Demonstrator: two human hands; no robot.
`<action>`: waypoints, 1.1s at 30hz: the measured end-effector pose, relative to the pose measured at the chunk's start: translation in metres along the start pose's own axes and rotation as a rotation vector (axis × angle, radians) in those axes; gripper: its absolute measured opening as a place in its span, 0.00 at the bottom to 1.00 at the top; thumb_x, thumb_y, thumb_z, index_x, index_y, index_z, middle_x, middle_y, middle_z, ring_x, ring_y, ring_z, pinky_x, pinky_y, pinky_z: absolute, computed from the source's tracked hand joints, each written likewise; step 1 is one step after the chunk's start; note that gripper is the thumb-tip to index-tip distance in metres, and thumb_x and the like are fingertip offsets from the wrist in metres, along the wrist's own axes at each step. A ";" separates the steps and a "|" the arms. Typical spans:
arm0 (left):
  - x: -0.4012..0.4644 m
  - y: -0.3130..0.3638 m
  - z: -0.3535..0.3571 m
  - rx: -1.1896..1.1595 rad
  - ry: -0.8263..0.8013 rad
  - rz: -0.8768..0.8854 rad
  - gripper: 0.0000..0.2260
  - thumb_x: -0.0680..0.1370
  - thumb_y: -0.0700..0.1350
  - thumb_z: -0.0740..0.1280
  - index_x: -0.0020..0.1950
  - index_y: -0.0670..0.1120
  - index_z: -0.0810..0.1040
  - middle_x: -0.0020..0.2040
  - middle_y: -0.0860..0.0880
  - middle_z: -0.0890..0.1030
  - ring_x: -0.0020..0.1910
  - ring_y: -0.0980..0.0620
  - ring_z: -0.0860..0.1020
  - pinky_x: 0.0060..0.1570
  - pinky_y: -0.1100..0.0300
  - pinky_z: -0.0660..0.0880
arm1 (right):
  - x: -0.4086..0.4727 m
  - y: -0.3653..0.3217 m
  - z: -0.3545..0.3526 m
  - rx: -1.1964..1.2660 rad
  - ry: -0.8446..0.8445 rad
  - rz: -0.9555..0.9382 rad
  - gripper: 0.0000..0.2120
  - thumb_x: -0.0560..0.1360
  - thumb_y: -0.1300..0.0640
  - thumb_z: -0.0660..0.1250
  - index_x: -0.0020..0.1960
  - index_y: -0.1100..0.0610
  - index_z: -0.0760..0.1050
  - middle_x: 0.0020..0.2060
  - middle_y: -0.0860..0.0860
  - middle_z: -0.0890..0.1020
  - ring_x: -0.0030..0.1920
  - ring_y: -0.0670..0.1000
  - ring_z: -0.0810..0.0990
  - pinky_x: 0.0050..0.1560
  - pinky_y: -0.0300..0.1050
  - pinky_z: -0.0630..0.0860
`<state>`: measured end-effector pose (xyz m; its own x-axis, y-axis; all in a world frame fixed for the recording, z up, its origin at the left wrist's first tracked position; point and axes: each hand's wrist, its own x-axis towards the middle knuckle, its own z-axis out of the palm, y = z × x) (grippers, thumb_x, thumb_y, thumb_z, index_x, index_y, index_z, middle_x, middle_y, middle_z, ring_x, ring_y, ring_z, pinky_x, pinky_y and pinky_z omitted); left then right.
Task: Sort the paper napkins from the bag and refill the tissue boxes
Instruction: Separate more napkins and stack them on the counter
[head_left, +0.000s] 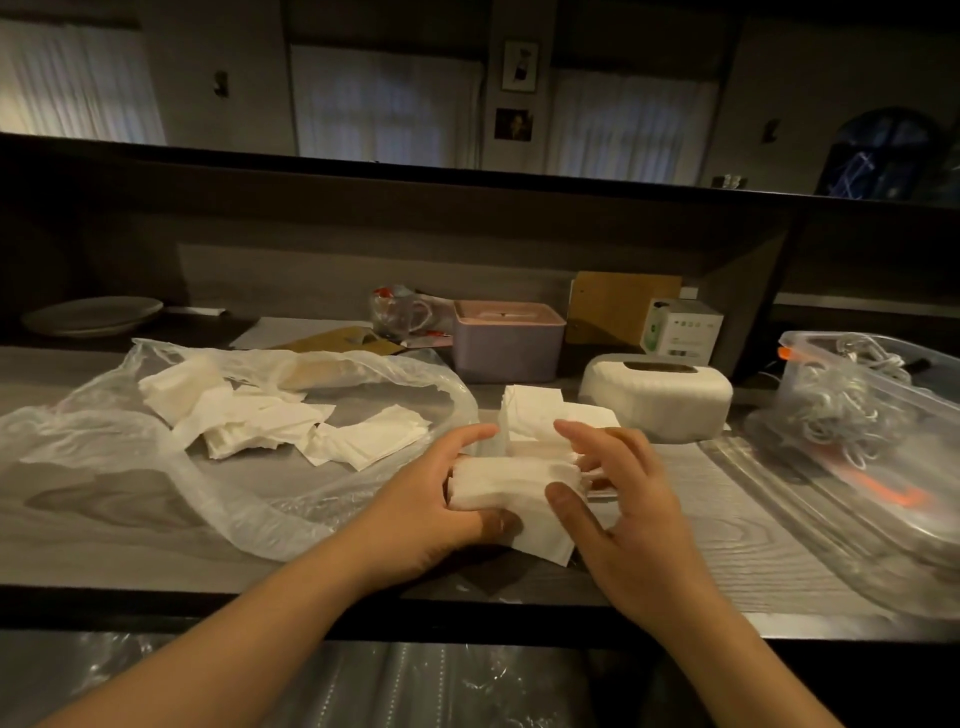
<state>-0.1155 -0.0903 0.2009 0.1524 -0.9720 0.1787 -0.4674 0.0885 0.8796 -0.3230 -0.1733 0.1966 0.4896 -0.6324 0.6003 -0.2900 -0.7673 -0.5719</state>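
Head view: both hands gripping a white folded paper napkin stack (514, 486) at centre of grey wood-grain worktop (130, 525); left hand (436, 499) & right hand (618, 499) fingers clamping its ends. Clear plastic bag (218, 499) w/ loose napkins lying at 9 o'clock, white oval tissue box (655, 397) sitting at 1 o'clock.

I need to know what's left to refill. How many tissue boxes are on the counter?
2: a white tissue box right of the hands, and a pink tissue box behind it, toward the back wall.
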 end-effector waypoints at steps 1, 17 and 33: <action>0.000 -0.001 0.000 0.004 0.001 0.003 0.37 0.70 0.52 0.82 0.74 0.66 0.67 0.60 0.57 0.81 0.55 0.59 0.83 0.59 0.55 0.80 | -0.001 0.004 -0.001 -0.046 0.043 -0.046 0.16 0.75 0.38 0.62 0.63 0.30 0.72 0.58 0.34 0.70 0.61 0.36 0.70 0.57 0.23 0.70; 0.000 0.001 0.003 -0.009 -0.005 0.019 0.34 0.70 0.52 0.81 0.72 0.63 0.70 0.62 0.61 0.77 0.55 0.67 0.79 0.53 0.67 0.78 | 0.004 0.013 -0.005 -0.048 0.104 0.036 0.16 0.76 0.58 0.73 0.47 0.36 0.75 0.50 0.34 0.76 0.53 0.39 0.76 0.49 0.28 0.75; 0.000 0.002 0.005 -0.108 -0.016 0.032 0.25 0.76 0.46 0.77 0.68 0.66 0.75 0.58 0.59 0.82 0.55 0.57 0.83 0.56 0.54 0.82 | -0.006 0.003 -0.013 0.020 -0.237 0.261 0.47 0.68 0.36 0.76 0.76 0.32 0.49 0.63 0.29 0.62 0.63 0.35 0.67 0.60 0.30 0.67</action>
<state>-0.1207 -0.0908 0.2008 0.1247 -0.9716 0.2010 -0.3751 0.1414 0.9161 -0.3374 -0.1727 0.1983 0.5789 -0.7629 0.2878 -0.4153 -0.5796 -0.7011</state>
